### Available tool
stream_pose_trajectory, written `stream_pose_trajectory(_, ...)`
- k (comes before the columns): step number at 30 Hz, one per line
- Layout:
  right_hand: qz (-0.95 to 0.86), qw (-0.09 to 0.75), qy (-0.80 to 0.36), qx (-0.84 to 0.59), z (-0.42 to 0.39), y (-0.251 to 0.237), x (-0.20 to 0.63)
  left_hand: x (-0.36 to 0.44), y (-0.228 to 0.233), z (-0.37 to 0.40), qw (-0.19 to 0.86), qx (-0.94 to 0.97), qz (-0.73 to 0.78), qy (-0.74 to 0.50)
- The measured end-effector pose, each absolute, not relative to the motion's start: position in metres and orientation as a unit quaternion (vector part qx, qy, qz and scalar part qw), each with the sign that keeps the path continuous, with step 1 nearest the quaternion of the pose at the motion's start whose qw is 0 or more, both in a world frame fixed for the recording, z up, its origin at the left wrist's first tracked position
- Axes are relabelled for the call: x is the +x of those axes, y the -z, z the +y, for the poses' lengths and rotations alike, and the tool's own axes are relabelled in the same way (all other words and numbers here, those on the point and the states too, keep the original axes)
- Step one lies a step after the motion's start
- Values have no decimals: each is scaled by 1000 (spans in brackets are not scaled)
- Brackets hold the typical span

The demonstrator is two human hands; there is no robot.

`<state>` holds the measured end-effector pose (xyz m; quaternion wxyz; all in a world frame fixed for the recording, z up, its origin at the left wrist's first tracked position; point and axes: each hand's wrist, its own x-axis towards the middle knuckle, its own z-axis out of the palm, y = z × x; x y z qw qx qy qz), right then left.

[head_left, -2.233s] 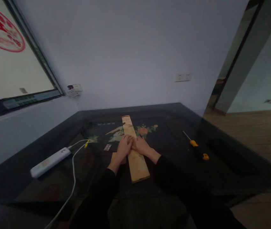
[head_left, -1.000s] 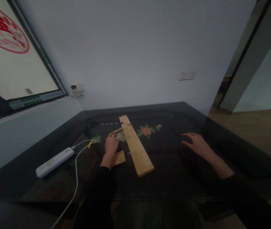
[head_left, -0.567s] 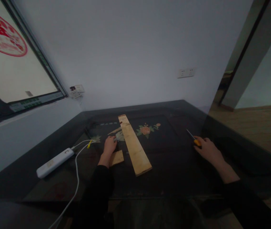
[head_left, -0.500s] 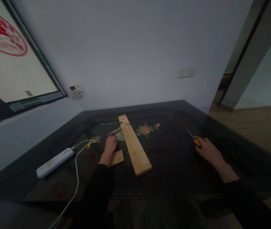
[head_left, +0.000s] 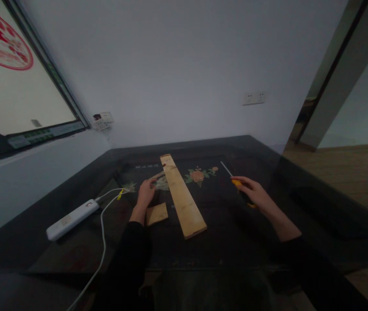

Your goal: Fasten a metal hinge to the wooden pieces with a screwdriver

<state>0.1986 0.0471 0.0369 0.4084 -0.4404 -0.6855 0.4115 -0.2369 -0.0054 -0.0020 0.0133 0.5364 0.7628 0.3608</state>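
Observation:
A long pale wooden plank (head_left: 182, 196) lies slanted on the dark glass-topped table (head_left: 222, 233). A small wooden piece (head_left: 157, 213) rests just left of its near end. My left hand (head_left: 145, 193) sits on the table left of the plank, above the small piece, with its fingertips bent together. Whatever is under them is hidden. My right hand (head_left: 255, 195) is raised to the right of the plank and grips a screwdriver (head_left: 235, 182) with a yellow-and-black handle. Its thin shaft points up and to the left.
A white power strip (head_left: 72, 219) lies at the left, and its white cable (head_left: 101, 246) runs toward the near edge. A flower inlay (head_left: 198, 175) shows under the glass. Wall sockets (head_left: 253, 98) sit on the far wall. A window ledge runs along the left, and a wooden floor lies to the right.
Both hands left the plank. My right hand reached right, took the screwdriver off the table and brought it back toward the plank. My left hand moved left beside the small wooden piece.

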Motion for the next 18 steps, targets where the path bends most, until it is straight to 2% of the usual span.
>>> stream_pose_trajectory(3,-608,407,-568,-376,28,-53,148,-227,-6,-6,23,534,747,-395)
stream_pose_trajectory(7,-478,457,-691,-291,12,-56,86,-183,-22,0,46,565,685,-458)
stream_pose_trajectory(9,-422,489,-719,-258,10,-51,63,-154,-28,0,129,589,595,-532)
stream_pose_trajectory(13,-355,551,-724,-214,10,-39,40,-107,-29,-7,236,602,526,-553)
stream_pose_trajectory(18,-351,566,-719,-196,11,-27,35,-89,-21,-14,269,622,527,-513)
